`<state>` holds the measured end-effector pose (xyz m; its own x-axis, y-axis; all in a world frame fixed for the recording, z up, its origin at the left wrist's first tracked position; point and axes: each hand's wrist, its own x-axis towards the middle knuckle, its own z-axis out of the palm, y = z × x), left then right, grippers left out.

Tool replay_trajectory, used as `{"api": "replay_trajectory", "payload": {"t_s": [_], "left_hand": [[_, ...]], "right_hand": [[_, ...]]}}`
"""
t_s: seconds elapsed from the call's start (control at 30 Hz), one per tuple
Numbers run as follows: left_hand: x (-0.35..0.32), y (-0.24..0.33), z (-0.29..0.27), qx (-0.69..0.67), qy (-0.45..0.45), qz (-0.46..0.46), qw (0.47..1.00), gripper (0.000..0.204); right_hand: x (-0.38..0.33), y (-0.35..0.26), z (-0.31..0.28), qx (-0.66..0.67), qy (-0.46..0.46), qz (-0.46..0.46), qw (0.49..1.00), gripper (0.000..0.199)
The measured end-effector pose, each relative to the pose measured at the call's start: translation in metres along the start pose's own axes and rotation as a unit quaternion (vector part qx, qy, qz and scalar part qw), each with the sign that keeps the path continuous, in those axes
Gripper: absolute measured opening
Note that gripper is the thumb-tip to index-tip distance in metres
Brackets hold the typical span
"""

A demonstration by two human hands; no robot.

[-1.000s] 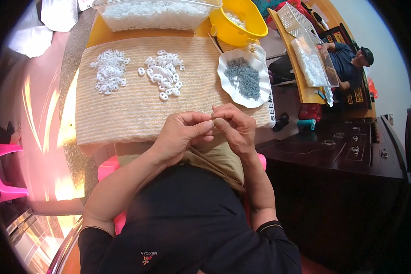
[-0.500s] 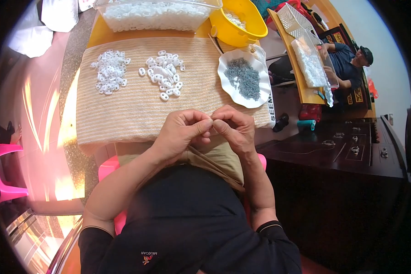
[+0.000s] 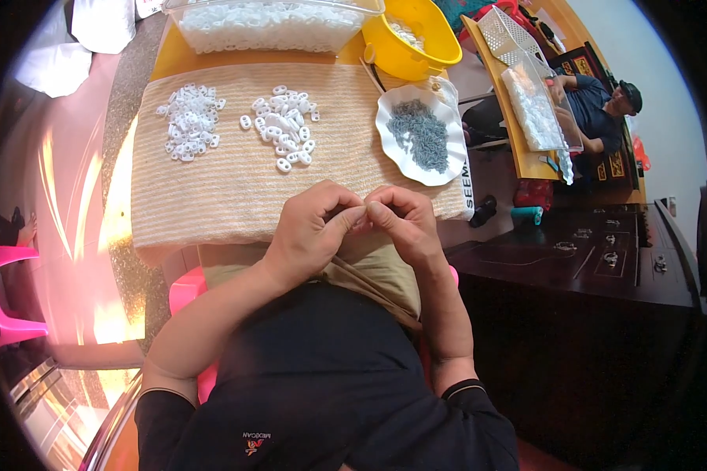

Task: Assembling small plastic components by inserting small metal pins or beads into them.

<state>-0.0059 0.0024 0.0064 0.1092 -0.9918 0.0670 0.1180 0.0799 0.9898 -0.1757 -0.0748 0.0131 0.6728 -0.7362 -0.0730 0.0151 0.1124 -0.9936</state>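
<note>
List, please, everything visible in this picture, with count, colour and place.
left pile: one, white pieces, cloth's left
middle pile: one, white two-holed ovals, cloth's centre
wavy plate: one, white, cloth's right
small pieces: many, grey, on the plate
striped cloth: one, beige-white, near table
clear bin: one, transparent, white contents, beyond cloth
tub: one, yellow, right of bin
side table: one, tan, upper right
basket: one, white, side table
co-worker: one, dark top, behind side table
cabinet: one, dark brown, right
stool: one, pink, far left
bags: at least two, white, upper left
shirt: one, black, lower centre
left grip: one, bare, cloth's near edge, pinched
right grip: one, bare, beside it, pinched; held item unclear
</note>
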Motion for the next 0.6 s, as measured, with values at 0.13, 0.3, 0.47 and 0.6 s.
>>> {"api": "replay_trajectory", "payload": {"t_s": [0.13, 0.3, 0.47, 0.6], "left_hand": [[0.0021, 0.0004, 0.001, 0.154, 0.02, 0.163, 0.974, 0.007], [0.0017, -0.0012, 0.0031, 0.174, 0.039, 0.204, 0.963, 0.008], [0.0012, 0.0013, 0.0015, 0.125, 0.03, 0.118, 0.985, 0.007], [0.0002, -0.0002, 0.0018, 0.07, 0.022, 0.069, 0.995, 0.008]], "right_hand": [[-0.001, 0.0043, -0.0048, 0.044, 0.002, 0.038, 0.998, 0.018], [-0.0022, -0.001, -0.0028, 0.129, -0.001, 0.094, 0.987, 0.017], [-0.0012, 0.0015, -0.0032, 0.074, -0.013, 0.054, 0.996, 0.015], [-0.0006, 0.0026, -0.0028, 0.015, -0.026, -0.004, 1.0, 0.014]]}}
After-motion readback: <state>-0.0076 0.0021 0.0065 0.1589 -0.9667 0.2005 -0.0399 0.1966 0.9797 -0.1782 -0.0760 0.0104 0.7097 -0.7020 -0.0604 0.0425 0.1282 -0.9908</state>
